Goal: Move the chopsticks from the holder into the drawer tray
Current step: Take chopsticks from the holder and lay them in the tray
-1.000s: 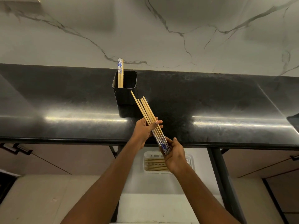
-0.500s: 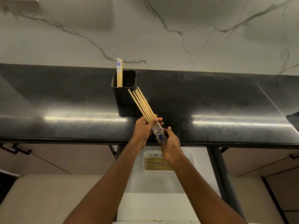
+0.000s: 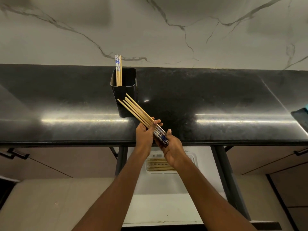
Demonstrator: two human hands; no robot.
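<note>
A bundle of several wooden chopsticks (image 3: 135, 110) with blue-patterned ends slants up to the left over the counter's front edge. My left hand (image 3: 144, 135) grips its middle, and my right hand (image 3: 171, 148) cups the patterned ends. Behind the bundle's tips stands the black square holder (image 3: 129, 85), with a few more chopsticks (image 3: 118, 70) upright in its left corner. Below the counter, the white drawer tray (image 3: 191, 158) holds several chopsticks (image 3: 157, 165) lying flat, partly hidden by my right wrist.
The black glossy counter (image 3: 216, 100) runs the full width under a marble wall. A dark object (image 3: 300, 116) sits at the counter's right edge. Cabinet fronts with dark handles (image 3: 15, 154) flank the open white drawer (image 3: 160, 204).
Both hands have drifted up and slightly left with the bundle, and the chopstick tips now overlap the holder's front. The right hand has closed in on the patterned ends.
</note>
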